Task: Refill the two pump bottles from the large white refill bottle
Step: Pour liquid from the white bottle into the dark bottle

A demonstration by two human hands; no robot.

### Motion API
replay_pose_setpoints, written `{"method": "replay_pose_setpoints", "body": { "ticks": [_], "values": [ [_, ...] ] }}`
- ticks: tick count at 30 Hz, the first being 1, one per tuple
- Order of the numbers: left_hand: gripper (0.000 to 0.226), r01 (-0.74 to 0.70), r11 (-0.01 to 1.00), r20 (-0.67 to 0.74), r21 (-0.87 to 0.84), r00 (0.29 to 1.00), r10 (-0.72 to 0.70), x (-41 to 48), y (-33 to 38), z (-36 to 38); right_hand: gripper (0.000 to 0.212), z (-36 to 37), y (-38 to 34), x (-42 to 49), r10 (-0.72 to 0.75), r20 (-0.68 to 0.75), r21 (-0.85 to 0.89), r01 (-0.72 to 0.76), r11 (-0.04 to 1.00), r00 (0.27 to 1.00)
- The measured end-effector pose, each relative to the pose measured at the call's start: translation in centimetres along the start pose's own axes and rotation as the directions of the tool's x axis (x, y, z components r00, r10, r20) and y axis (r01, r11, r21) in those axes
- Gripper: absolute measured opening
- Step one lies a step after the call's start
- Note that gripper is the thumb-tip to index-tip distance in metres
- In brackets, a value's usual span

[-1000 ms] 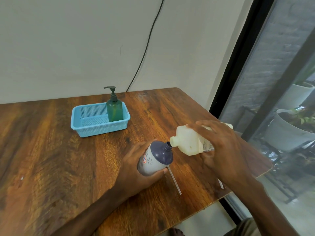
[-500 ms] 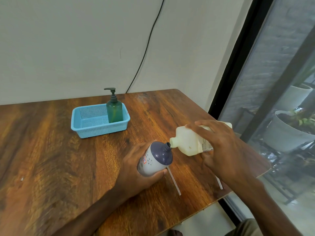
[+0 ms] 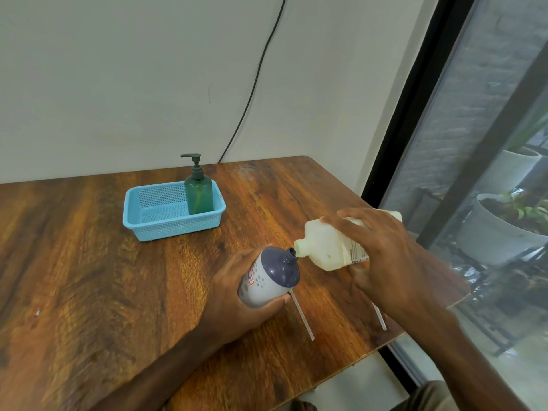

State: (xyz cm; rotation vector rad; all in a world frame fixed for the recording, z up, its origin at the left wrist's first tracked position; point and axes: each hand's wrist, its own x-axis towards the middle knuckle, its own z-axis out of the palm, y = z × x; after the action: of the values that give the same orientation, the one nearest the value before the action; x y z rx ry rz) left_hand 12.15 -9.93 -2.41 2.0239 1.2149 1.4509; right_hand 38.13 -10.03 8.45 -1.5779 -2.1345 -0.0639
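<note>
Now my right hand [image 3: 382, 253] tips the large white plastic refill bottle [image 3: 326, 247] into the navy-topped grey pump bottle [image 3: 268, 278] gripped by my left hand [image 3: 237, 295] near the table's right edge; the green pump bottle [image 3: 198, 195] waits.

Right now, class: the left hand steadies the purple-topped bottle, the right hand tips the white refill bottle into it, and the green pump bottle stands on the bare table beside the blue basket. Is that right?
One detail is wrong. In the head view the green pump bottle stands inside the blue basket, at its right end, not beside it on the table. The left hand does steady the purple-topped bottle, and the right hand tips the white refill bottle into it.
</note>
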Motion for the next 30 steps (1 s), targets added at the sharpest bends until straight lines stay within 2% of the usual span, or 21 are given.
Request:
{"method": "replay_pose_setpoints", "body": {
  "ticks": [13, 17, 21, 30],
  "values": [
    [0.086, 0.012, 1.000, 0.004, -0.001, 1.000, -0.012, -0.07, -0.29, 0.08, 0.079, -0.33, 0.14, -0.09, -0.007, 0.030, -0.012, 0.008, 1.000, 1.000],
    [0.087, 0.021, 1.000, 0.008, 0.002, 1.000, -0.021, -0.14, -0.28, 0.06, 0.081, -0.49, -0.22, 0.10, 0.032, 0.070, 0.045, -0.035, 0.998, 0.997],
    [0.088, 0.029, 1.000, 0.014, 0.009, 0.999, -0.030, -0.19, -0.34, 0.05, 0.082, -0.72, -0.51, 0.01, -0.039, 0.007, -0.024, 0.039, 0.999, 0.999],
    [0.087, 0.018, 1.000, 0.011, 0.012, 1.000, -0.018, -0.12, 0.02, -0.07, 0.077, -0.48, -0.24, 0.03, -0.043, 0.006, -0.030, 0.043, 0.999, 0.999]
  ]
}}
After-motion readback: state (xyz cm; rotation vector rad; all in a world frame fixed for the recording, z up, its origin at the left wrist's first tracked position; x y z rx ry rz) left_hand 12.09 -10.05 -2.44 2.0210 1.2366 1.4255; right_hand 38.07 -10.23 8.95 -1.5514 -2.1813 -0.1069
